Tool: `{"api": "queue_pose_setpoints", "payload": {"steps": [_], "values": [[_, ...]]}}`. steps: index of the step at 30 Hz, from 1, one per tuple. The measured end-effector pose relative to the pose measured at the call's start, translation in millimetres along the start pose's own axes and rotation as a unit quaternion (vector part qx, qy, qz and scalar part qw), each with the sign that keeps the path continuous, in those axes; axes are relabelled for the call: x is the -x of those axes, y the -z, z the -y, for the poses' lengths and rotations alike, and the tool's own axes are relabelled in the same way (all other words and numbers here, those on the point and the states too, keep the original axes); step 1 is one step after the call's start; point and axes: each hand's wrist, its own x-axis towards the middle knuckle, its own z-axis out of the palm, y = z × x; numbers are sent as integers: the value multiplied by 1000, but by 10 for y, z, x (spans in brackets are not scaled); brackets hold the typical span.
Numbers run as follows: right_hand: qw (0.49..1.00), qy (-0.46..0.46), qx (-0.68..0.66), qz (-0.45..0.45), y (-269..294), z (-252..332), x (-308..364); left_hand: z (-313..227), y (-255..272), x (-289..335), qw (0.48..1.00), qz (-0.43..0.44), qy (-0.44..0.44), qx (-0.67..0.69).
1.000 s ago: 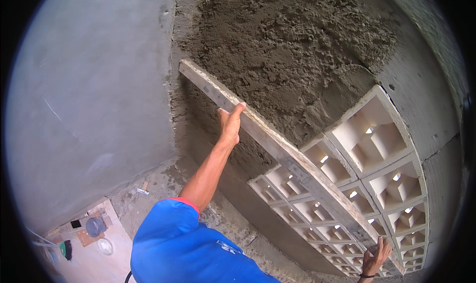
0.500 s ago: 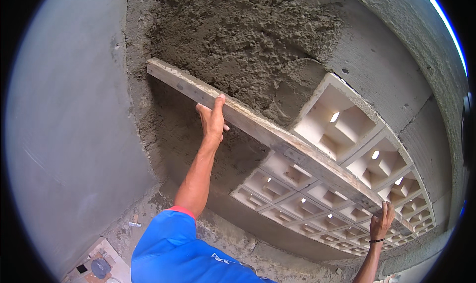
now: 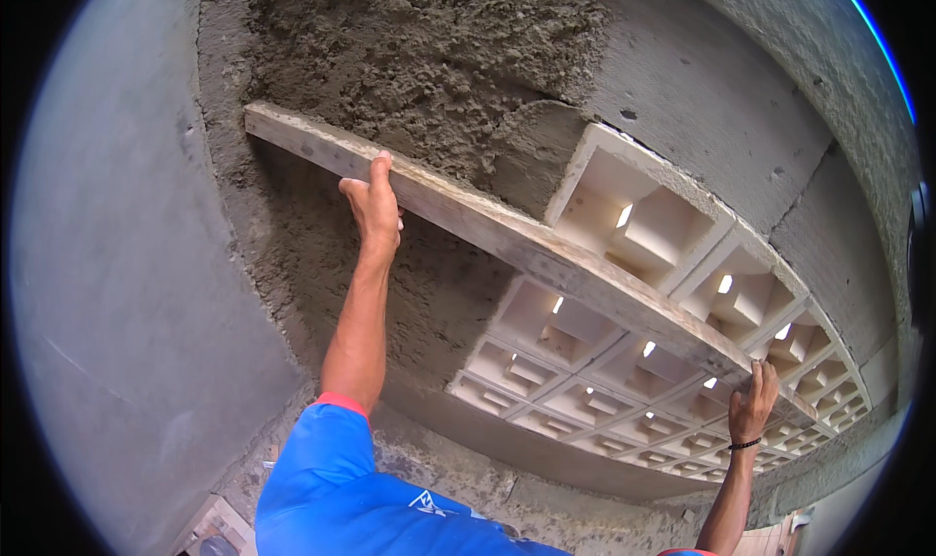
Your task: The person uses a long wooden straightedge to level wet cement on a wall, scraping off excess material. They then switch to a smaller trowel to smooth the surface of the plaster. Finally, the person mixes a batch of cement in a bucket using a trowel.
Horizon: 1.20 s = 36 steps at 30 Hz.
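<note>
Pressing a long board (image 3: 507,239) against wet plaster (image 3: 409,59), left hand (image 3: 373,205) and right hand (image 3: 754,405) have fingers wrapped round it; below looks scraped, above lies rough.

Both arms reach up, left hand (image 3: 375,210) and right hand (image 3: 753,405) with fingers curled in a grip.

— What's on that wall?
— Rough grey wet mortar (image 3: 419,49) above, white square-celled ventilation blocks (image 3: 634,215) to the right
— And left?
— A smooth grey plastered wall (image 3: 107,264)
</note>
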Motion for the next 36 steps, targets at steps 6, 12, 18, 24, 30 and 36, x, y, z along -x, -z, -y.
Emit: {"api": "queue_pose_setpoints", "payload": {"steps": [6,12,18,24,30,36], "values": [[999,3,27,-39,130,-14,-185,-48,-89,-62,999,-26,-27,-2],[999,-6,23,-26,214,-72,-281,-121,-152,-80,999,-37,-20,4],[999,-20,18,-29,296,-117,-317,-251,-237,-160,1000,2,-8,-3],[999,-41,-2,-26,296,-127,-285,-616,-486,-284,997,20,-68,-27],[994,-92,-33,-53,313,-200,-289,-1192,-900,-248,990,25,-133,-41],[993,-86,-15,-78,246,-344,-193,-1204,-892,-183,989,56,-135,-24]]}}
